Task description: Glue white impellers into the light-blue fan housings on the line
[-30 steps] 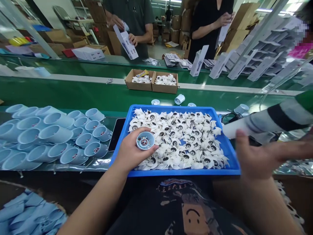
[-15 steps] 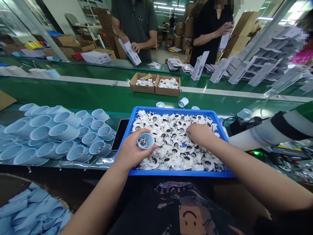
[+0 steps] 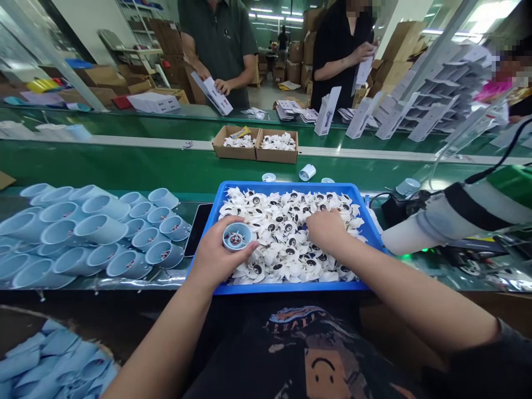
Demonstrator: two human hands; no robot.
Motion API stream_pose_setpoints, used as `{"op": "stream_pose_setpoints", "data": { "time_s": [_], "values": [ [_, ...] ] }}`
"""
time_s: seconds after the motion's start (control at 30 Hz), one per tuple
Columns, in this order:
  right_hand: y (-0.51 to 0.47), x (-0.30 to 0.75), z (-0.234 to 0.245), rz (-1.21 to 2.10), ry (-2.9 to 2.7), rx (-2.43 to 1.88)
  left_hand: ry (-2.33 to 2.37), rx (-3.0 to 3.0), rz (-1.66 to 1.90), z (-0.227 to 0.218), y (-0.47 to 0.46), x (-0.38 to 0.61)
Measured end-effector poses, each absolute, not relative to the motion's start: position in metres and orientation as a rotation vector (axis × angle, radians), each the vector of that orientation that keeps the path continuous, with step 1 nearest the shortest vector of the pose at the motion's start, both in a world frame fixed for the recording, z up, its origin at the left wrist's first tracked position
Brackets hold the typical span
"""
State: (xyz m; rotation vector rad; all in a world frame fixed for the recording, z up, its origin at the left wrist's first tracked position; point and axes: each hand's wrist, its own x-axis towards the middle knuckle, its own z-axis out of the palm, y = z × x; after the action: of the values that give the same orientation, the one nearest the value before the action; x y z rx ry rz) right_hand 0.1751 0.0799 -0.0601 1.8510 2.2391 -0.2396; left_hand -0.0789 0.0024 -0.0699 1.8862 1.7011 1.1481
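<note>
My left hand (image 3: pixel 216 250) is wrapped round a light blue round housing (image 3: pixel 237 237), its open end facing up, with a small reddish motor inside. It is held over the left side of a blue tray (image 3: pixel 286 287). Small white fan blades (image 3: pixel 286 235) with dark hubs fill the tray. Over the right part of the pile, my right hand (image 3: pixel 328 228) reaches down with its fingers curled. The fingertips are hidden among the blades, so what they pinch cannot be seen.
Blue housings (image 3: pixel 100 228) lie stacked on the left, beside a dark phone (image 3: pixel 198 224). More fill a container (image 3: pixel 54 360) below. Two cardboard boxes (image 3: pixel 255 152) of white parts stand behind the tray. A thick white tube (image 3: pixel 432 221) juts in from the right. Two people (image 3: pixel 218 50) handle white boxes opposite.
The whole view has shifted slightly. My left hand still holds the blue housing, and my right hand stays in the fan blades with its fingers curled.
</note>
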Motion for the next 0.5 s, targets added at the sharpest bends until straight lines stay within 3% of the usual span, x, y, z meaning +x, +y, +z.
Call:
{"op": "stream_pose_setpoints", "data": {
  "time_s": [0.1,0.2,0.23,0.3,0.37,0.4,0.5],
  "values": [
    [0.065,0.183,-0.046,-0.373,2.421,1.900,1.736,1.785,1.266,-0.070,-0.006,-0.082],
    [0.045,0.196,-0.031,-0.711,2.614,1.862,1.578,1.773,1.245,-0.066,-0.021,-0.082],
    [0.037,0.199,-0.029,-1.007,2.663,1.836,1.505,1.799,1.200,-0.063,-0.026,-0.080],
    [0.020,0.201,-0.030,-1.979,2.534,1.706,1.407,1.892,1.079,-0.056,-0.035,-0.074],
    [0.005,0.198,-0.037,-2.983,1.965,1.375,1.364,2.015,0.969,-0.047,-0.040,-0.067],
    [-0.001,0.195,-0.041,-3.266,1.661,1.208,1.346,2.077,0.940,-0.043,-0.041,-0.063],
    [-0.011,0.187,-0.050,-3.468,1.337,0.974,1.279,2.227,0.925,-0.036,-0.039,-0.054]
  ]
}}
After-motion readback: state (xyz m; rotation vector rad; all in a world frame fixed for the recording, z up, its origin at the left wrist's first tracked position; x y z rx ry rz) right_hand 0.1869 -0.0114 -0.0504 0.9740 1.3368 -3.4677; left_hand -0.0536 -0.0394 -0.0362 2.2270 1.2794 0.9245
